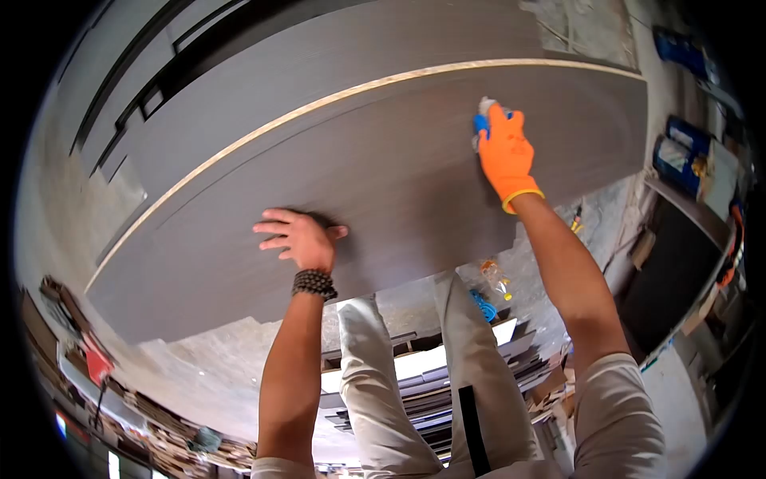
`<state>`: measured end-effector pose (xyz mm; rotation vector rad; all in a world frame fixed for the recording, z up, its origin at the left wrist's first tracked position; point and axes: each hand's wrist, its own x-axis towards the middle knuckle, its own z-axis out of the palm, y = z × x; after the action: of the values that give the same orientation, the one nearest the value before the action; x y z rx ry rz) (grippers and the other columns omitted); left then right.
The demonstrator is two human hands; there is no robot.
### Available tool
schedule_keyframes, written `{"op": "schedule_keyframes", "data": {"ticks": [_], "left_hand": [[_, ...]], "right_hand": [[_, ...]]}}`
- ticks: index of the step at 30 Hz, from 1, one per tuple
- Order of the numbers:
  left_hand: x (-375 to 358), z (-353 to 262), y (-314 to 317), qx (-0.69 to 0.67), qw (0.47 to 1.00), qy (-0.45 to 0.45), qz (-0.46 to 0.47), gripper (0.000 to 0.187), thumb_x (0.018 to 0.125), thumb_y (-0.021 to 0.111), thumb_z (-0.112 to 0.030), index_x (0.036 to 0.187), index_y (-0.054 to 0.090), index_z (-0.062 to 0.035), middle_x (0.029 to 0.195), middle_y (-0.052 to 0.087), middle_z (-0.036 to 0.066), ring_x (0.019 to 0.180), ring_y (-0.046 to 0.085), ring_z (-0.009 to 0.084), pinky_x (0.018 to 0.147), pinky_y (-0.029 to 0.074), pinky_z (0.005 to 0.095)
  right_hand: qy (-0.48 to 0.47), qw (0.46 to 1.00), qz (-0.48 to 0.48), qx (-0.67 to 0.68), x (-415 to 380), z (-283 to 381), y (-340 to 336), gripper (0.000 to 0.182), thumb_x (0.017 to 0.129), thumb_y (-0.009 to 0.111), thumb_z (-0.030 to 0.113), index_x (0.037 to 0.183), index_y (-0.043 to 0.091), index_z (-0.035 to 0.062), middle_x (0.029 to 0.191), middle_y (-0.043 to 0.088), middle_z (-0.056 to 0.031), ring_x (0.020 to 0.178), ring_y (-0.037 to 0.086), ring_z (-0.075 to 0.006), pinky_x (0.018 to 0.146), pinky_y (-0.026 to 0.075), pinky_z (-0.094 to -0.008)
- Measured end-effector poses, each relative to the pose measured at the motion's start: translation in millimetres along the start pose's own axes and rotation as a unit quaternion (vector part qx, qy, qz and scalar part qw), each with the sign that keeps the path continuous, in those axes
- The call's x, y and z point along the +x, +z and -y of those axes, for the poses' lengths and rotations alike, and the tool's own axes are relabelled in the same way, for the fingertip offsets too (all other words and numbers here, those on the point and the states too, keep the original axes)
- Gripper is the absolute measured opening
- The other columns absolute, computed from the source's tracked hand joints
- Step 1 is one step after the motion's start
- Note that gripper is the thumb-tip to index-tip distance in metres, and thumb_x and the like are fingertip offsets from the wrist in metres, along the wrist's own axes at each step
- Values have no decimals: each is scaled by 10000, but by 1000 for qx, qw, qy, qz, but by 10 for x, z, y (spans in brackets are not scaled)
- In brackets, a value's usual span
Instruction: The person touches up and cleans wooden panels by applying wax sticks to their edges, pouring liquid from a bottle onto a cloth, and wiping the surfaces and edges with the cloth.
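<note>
A large dark grey-brown board [383,176] with a pale raw far edge spans the view in front of me. My left hand [300,239], bare with a dark beaded bracelet [314,284] at the wrist, lies on the board with its fingers spread. Farther right, my right hand [506,152] wears an orange glove with a yellow cuff. Its fingers are wrapped round a whitish cloth [483,106], pressed on the board's surface; only part of the cloth shows, beside the glove's blue palm side.
More grey panels [239,72] lie beyond the board. Beneath it, a clear bottle [495,279] and a blue round item [483,305] are on the floor near my legs. Stacked boards [423,399] lie behind me. Blue containers [678,156] stand at the right, and wood pieces [167,439] at lower left.
</note>
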<state>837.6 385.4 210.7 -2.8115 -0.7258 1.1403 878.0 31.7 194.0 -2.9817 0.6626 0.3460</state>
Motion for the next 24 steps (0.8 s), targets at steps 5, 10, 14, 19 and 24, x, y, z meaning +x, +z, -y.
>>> {"op": "schedule_keyframes", "data": {"ticks": [5,10,14,19,24], "left_hand": [[-111,782,28,-44,985,165,-36,1442,702,997,-455,1761,64,-160,1751,-28,398,1578,51,686,1164,331,794],[64,1752,-62,-135,991,19,-3,1478,657,1012,-462,1754,84,-119,1720,-17,451,1558,25,720,1147,316,819],[-12,1628,36,-110,991,66,-33,1407,669,965,-544,1744,173,-100,1694,94,487,1501,125,784,1123,267,871],[52,1642,278,-141,984,68,-87,1150,826,853,-470,1736,240,-125,1697,166,462,1496,167,779,1084,225,927],[66,1706,317,-182,980,73,-37,742,1025,581,-328,1711,347,-165,1749,231,316,1541,199,701,1105,222,918]], "right_hand": [[-109,992,30,-48,359,909,-113,404,1059,607,286,1450,555,201,1373,550,-209,1141,690,-426,902,591,-511],[-199,979,41,4,-548,2835,100,561,993,689,256,1526,522,203,1431,507,-207,1133,695,-421,899,593,-508],[-333,940,67,13,-1143,4394,258,572,972,741,325,1486,544,168,1366,524,-211,1099,700,-420,872,598,-515],[-484,872,67,-18,-1692,6182,396,479,1009,698,307,1452,569,181,1277,587,-189,1032,720,-370,784,614,-534],[-628,772,85,-34,-2478,6219,672,455,963,719,218,1399,590,188,1299,588,-206,976,716,-405,771,614,-507]]}}
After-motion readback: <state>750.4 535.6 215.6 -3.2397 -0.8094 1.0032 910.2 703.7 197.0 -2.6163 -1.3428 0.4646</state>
